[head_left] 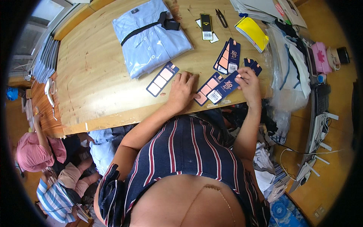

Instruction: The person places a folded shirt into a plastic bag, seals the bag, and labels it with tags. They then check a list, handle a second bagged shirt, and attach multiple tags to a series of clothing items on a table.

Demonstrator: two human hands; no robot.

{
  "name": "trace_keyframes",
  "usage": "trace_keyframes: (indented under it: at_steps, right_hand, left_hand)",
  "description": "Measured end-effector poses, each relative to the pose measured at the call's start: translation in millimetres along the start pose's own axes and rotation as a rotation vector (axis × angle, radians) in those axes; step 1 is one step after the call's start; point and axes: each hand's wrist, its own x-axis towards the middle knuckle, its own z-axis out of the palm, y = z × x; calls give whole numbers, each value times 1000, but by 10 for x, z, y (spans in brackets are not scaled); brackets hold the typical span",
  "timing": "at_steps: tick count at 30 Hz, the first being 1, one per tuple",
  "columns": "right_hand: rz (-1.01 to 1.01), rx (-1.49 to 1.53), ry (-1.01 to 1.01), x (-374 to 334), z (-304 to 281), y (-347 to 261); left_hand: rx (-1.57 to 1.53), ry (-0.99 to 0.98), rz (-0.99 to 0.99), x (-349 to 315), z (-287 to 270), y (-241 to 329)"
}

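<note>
My right hand (249,85) pinches the upper end of a dark blue hang tag (228,86) with a white barcode sticker. That tag overlaps another hang tag (207,89) with pale pink panels. My left hand (182,92) rests on the table, fingers loosely bent and apart, its thumb against the lower end of the pink-panelled tag. Left of it lies a single hang tag (162,79) with pale panels. Beyond my right hand is a small overlapping stack of hang tags (228,56), with more dark tags (252,66) beside it.
A folded light blue shirt (151,49) in clear plastic, with a black band, lies on the wooden table (94,87). Farther back are a black-and-yellow tag (206,27), thread snips (221,18) and a yellow packet (252,33). Two people sit at the left; plastic bags (283,72) lie right.
</note>
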Motion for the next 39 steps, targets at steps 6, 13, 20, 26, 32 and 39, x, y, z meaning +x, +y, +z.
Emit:
trace_keyframes:
  at_steps: [6,13,20,26,32,39]
  right_hand:
    - [89,117,-81,-137,69,198]
    - [-205,-178,102,8,564,346]
    - [-171,-229,0,34,652,298]
    - [-82,-271,-175,-50,597,314]
    - [-268,-107,-332,-11,592,-49]
    - [-249,-301,232,687,-1342,-37]
  left_hand:
    - [20,-18,87,47,13,39]
    - [-117,19,36,241,111,261]
    - [-383,-217,-256,305,79,257]
    - [-765,-196,-130,189,71,64]
    - [-1420,-488,-395,201,-263,229]
    - [-1600,-159,-439,107,-299,335]
